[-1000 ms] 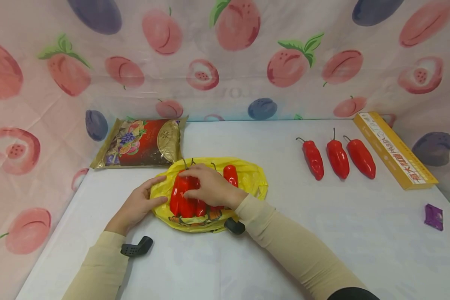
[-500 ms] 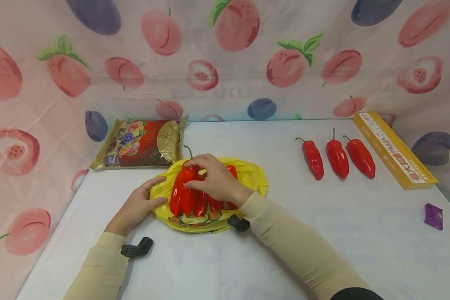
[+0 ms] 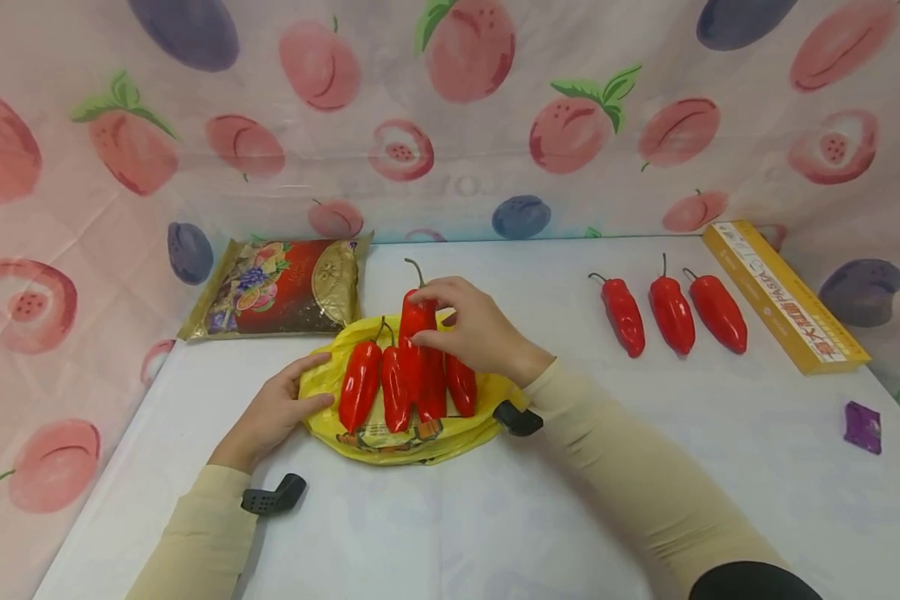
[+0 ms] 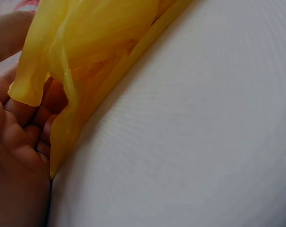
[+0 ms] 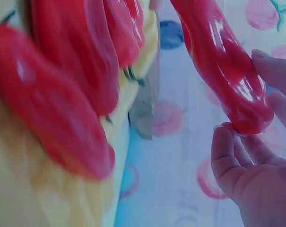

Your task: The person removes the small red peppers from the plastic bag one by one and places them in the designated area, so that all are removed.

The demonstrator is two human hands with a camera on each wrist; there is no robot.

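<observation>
My right hand [image 3: 487, 329] pinches a shiny red chili pepper [image 3: 412, 367] near its stem end, between thumb and fingers. The pepper hangs upright, stem up, over a yellow plastic bag [image 3: 397, 452]; in the right wrist view this held pepper [image 5: 223, 61] is apart from the others. Several more red peppers lie on the bag, among them one at its left [image 3: 360, 385]. At the bag's left edge my left hand [image 3: 270, 417] holds the crumpled plastic; in the left wrist view its curled fingers [image 4: 24, 127] are partly hidden by the yellow film.
Three red peppers [image 3: 671, 317] lie in a row on the white table [image 3: 570, 500], stems away from me. Right of them is a yellow pasta box [image 3: 787, 300], with a small purple packet [image 3: 862, 427] nearer. A brown-gold food bag [image 3: 281, 287] lies back left.
My right hand has lifted the pepper from the left part of the bag and moved it up and to the right. The left hand stays at the bag's edge.
</observation>
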